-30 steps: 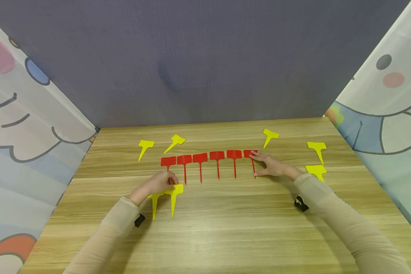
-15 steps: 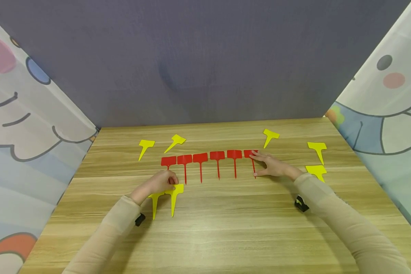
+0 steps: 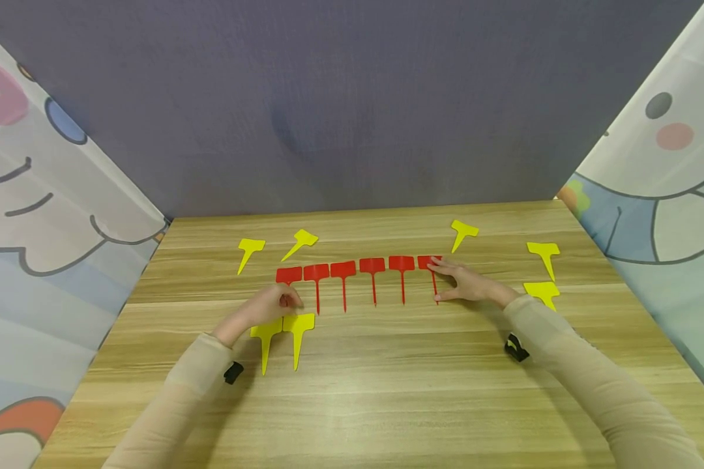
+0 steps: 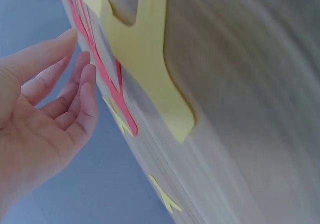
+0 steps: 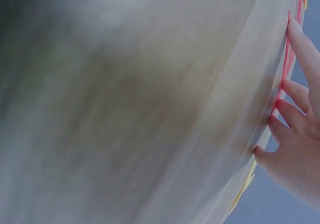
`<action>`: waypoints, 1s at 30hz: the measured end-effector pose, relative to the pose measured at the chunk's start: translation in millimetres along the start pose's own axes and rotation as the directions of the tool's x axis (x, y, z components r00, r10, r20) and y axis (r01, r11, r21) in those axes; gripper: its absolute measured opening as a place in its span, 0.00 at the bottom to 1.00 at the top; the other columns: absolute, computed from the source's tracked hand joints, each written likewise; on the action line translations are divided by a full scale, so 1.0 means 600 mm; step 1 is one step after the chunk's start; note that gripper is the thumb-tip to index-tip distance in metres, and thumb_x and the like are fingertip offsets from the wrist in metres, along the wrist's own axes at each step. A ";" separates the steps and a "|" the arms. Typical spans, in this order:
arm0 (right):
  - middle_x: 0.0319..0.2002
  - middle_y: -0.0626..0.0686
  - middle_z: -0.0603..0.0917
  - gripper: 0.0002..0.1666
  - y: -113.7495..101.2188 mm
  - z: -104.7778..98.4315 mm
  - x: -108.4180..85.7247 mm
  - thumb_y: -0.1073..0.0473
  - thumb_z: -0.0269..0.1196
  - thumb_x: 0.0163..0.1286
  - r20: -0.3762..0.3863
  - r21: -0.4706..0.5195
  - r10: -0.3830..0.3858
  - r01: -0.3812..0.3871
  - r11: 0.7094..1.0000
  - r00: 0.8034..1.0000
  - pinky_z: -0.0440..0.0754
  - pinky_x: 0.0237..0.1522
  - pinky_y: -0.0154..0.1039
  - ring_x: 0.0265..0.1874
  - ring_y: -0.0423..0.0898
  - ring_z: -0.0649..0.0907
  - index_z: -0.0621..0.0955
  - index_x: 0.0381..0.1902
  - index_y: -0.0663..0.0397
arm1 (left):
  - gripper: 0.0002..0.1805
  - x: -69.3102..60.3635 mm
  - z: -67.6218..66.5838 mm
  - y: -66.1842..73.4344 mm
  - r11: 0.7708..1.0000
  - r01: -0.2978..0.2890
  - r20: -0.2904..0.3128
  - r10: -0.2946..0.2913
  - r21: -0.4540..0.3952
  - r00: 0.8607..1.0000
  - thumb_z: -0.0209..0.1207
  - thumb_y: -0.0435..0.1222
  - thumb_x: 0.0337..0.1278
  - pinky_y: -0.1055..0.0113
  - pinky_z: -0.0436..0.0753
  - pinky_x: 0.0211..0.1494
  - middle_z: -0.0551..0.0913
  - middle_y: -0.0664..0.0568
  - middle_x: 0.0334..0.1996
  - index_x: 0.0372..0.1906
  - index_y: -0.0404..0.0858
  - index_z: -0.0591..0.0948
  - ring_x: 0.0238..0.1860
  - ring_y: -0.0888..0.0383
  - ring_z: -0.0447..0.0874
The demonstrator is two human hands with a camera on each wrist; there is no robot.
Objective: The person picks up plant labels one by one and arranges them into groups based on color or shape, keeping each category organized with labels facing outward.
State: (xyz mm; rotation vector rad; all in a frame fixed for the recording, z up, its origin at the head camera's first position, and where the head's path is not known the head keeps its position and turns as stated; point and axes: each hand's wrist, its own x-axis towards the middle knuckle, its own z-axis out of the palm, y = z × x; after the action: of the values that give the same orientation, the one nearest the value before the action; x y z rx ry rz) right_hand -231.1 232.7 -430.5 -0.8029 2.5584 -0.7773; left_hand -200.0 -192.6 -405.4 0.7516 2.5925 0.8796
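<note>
My left hand (image 3: 265,306) hovers with loosely bent fingers just behind two yellow T-shaped plant labels (image 3: 298,323) lying side by side. Nothing is between its thumb and fingers, as the left wrist view shows beside a near yellow label (image 4: 150,68). It partly covers the stem of the leftmost red T-shaped plant label (image 3: 289,275). Several red labels (image 3: 372,265) lie in a row, stems toward me. At the row's right end my right hand (image 3: 469,285) rests with spread fingers on the last red label (image 3: 424,262), its fingertips touching label and table in the right wrist view.
More yellow plant labels lie loose: one at back left (image 3: 250,246), another beside it (image 3: 304,238), one at back right (image 3: 464,229), and two at far right (image 3: 542,249). A grey panel (image 3: 358,117) stands behind the wooden table (image 3: 375,404); printed cloths hang on both sides.
My left hand has let go of the right-hand yellow label and drawn slightly left and up, uncovering more of both yellow labels. My right hand has stayed in place.
</note>
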 end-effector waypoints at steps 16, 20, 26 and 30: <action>0.66 0.65 0.50 0.46 0.000 -0.001 -0.001 0.51 0.64 0.54 -0.005 -0.011 -0.001 0.001 1.000 1.000 0.43 0.59 0.64 0.64 0.64 0.47 0.58 0.64 0.67 | 0.07 0.003 -0.044 -0.034 0.995 -0.017 -0.125 0.005 -0.095 0.992 0.56 0.23 0.48 0.63 0.76 0.36 0.80 0.42 0.32 0.35 0.28 0.78 0.32 0.52 0.75; 0.66 0.64 0.49 0.47 0.001 -0.001 -0.001 0.50 0.64 0.54 0.002 -0.008 0.006 -0.006 1.000 1.000 0.43 0.59 0.64 0.64 0.63 0.47 0.57 0.64 0.66 | 0.06 0.004 -0.055 -0.044 0.993 -0.040 -0.168 0.021 -0.111 0.986 0.58 0.29 0.49 0.64 0.75 0.34 0.80 0.45 0.32 0.34 0.31 0.79 0.31 0.54 0.75; 0.66 0.64 0.48 0.47 0.001 -0.001 -0.001 0.50 0.64 0.55 0.007 -0.003 0.011 -0.011 1.000 1.000 0.43 0.59 0.64 0.64 0.64 0.46 0.56 0.65 0.66 | 0.10 0.013 -0.068 -0.064 0.991 0.085 -0.190 -0.104 -0.104 0.976 0.57 0.30 0.52 0.58 0.77 0.38 0.78 0.41 0.36 0.39 0.28 0.77 0.37 0.48 0.75; 0.66 0.65 0.48 0.47 0.001 -0.001 -0.001 0.51 0.64 0.55 0.008 -0.005 0.011 -0.011 1.000 1.000 0.43 0.59 0.64 0.64 0.64 0.46 0.56 0.65 0.66 | 0.13 0.021 -0.074 -0.076 0.982 0.159 -0.219 -0.177 -0.099 0.959 0.55 0.28 0.53 0.56 0.77 0.41 0.76 0.36 0.39 0.44 0.25 0.75 0.40 0.44 0.74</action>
State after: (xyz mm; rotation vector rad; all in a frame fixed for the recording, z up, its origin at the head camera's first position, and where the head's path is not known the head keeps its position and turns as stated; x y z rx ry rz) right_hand -231.2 233.6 -430.4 -0.7916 2.5564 -0.7636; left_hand -247.0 -237.5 -401.4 0.4210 2.7474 1.0643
